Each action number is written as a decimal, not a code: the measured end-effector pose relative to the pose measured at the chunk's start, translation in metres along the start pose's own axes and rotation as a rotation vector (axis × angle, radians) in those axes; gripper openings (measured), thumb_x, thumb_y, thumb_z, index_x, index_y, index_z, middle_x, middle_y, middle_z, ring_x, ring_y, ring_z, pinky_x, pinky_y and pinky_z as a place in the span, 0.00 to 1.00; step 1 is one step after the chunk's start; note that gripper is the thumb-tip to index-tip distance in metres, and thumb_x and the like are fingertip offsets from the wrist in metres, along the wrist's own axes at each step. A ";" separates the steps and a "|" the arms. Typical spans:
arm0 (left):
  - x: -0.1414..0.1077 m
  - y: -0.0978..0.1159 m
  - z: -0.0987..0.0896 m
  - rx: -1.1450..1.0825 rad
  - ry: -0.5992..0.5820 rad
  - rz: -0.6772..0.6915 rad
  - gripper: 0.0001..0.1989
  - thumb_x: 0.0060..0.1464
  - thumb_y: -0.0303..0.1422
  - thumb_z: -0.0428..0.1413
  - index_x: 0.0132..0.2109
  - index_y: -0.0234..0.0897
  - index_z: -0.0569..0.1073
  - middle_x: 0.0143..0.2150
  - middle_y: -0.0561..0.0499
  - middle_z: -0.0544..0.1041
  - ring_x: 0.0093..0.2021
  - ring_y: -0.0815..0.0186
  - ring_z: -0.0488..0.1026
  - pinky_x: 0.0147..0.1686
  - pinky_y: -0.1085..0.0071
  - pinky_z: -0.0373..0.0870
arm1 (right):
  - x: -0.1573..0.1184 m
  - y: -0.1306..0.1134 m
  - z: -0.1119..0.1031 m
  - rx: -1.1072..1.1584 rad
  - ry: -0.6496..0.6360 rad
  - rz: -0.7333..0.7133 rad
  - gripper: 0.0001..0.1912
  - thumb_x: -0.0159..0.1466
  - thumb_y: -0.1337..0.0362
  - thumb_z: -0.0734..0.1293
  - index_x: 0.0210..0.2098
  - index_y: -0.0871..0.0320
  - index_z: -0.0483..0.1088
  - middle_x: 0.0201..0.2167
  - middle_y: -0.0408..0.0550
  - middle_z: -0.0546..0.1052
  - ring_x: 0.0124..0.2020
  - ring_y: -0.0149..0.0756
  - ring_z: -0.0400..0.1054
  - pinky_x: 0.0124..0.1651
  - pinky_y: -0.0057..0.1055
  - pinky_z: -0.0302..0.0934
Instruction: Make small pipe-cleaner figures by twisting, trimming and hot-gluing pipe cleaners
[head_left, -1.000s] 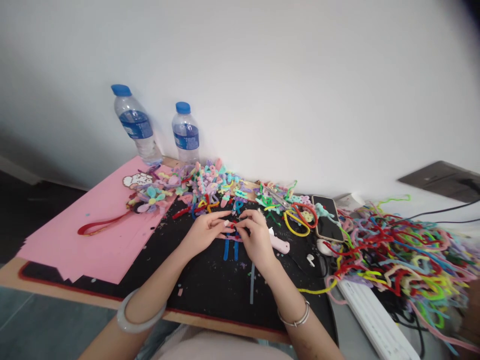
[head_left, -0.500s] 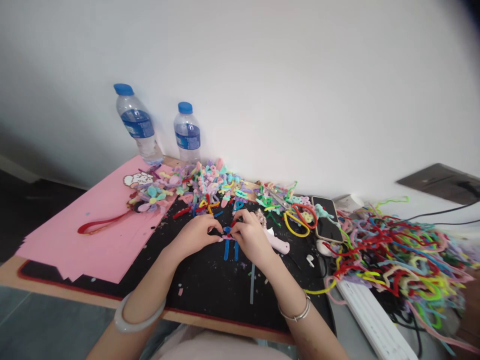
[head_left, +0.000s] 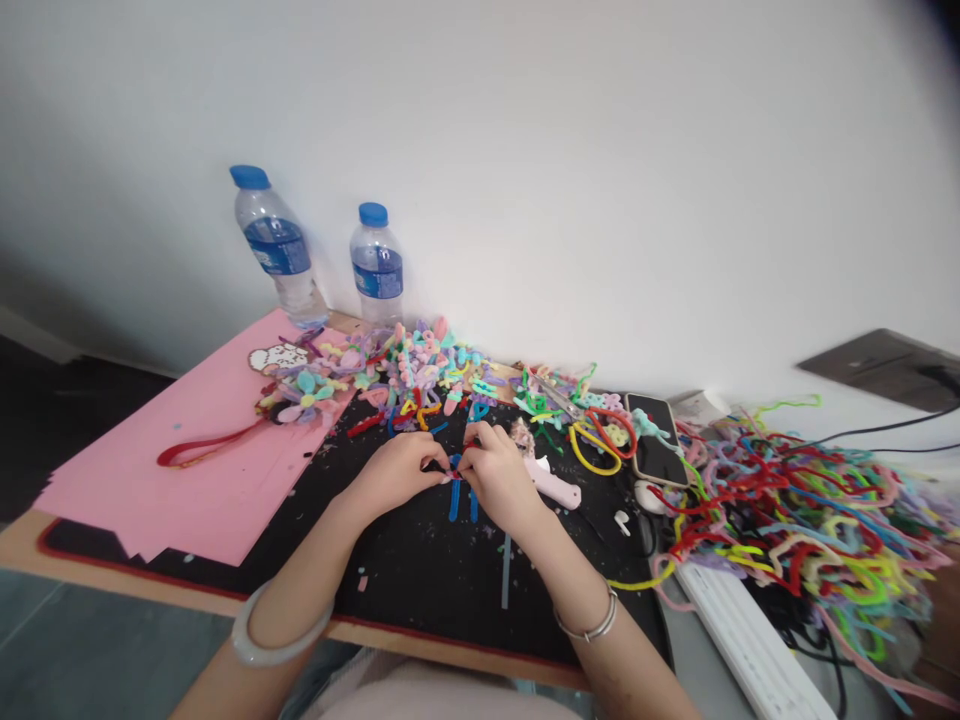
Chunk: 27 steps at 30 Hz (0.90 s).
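Over the black mat (head_left: 420, 590), both my hands meet at a small pipe-cleaner figure (head_left: 454, 500) in blue, with bits of red and pink. Two blue strips of it point down toward me. My left hand (head_left: 401, 473) pinches its left side between thumb and forefinger. From the right, my right hand (head_left: 495, 475) has its fingers closed on the upper part and hides some of it. Just right of that hand lies a pale pink glue gun (head_left: 556, 488). A translucent glue stick (head_left: 505, 575) lies below my right wrist.
Pink paper sheets (head_left: 180, 440) lie left, with a red strap (head_left: 210, 447). Pipe-cleaner pieces (head_left: 420, 360) line the back, before two water bottles (head_left: 377, 270). Yellow-and-red scissors (head_left: 596, 450), a phone (head_left: 660, 440), a pipe-cleaner heap (head_left: 810, 530) and a white power strip (head_left: 750, 640) are right.
Both hands stay at the figure, with their fingertips slightly closer together. A pink strip that showed between them is now mostly covered. The rest of the scene shifts only slightly with the camera.
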<state>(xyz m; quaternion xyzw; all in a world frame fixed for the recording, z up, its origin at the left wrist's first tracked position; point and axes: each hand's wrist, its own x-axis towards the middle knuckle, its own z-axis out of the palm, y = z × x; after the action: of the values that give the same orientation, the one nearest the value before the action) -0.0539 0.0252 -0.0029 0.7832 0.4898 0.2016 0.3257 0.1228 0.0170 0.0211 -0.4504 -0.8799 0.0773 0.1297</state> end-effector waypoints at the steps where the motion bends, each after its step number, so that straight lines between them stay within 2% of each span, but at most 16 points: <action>1: 0.000 0.000 0.000 -0.003 0.001 0.000 0.05 0.47 0.32 0.57 0.30 0.38 0.77 0.25 0.53 0.70 0.28 0.66 0.66 0.26 0.74 0.56 | 0.000 0.000 0.000 -0.002 -0.004 0.000 0.09 0.59 0.73 0.64 0.24 0.58 0.70 0.39 0.49 0.67 0.37 0.38 0.58 0.38 0.35 0.57; 10: 0.001 0.000 0.002 0.018 -0.003 -0.007 0.06 0.48 0.33 0.56 0.30 0.38 0.77 0.25 0.53 0.69 0.28 0.66 0.66 0.26 0.75 0.57 | -0.002 0.002 0.002 0.038 -0.005 0.014 0.07 0.59 0.73 0.64 0.27 0.58 0.71 0.37 0.50 0.66 0.38 0.38 0.59 0.39 0.34 0.58; 17: 0.001 0.000 0.003 0.032 -0.021 -0.032 0.06 0.48 0.33 0.56 0.31 0.38 0.77 0.26 0.53 0.70 0.27 0.67 0.66 0.26 0.74 0.56 | -0.004 0.009 -0.001 0.147 0.044 0.050 0.06 0.59 0.73 0.64 0.32 0.57 0.72 0.40 0.49 0.65 0.41 0.39 0.60 0.43 0.35 0.58; 27: 0.001 0.000 0.004 0.044 -0.004 -0.013 0.04 0.48 0.31 0.56 0.30 0.39 0.76 0.25 0.54 0.69 0.28 0.67 0.66 0.26 0.74 0.55 | -0.005 0.007 0.008 0.162 0.002 0.003 0.05 0.58 0.72 0.65 0.30 0.57 0.73 0.36 0.48 0.66 0.38 0.37 0.60 0.40 0.34 0.58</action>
<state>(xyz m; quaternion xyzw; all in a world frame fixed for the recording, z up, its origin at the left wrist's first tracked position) -0.0515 0.0249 -0.0058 0.7872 0.4986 0.1871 0.3110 0.1288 0.0171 0.0113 -0.4398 -0.8700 0.1480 0.1668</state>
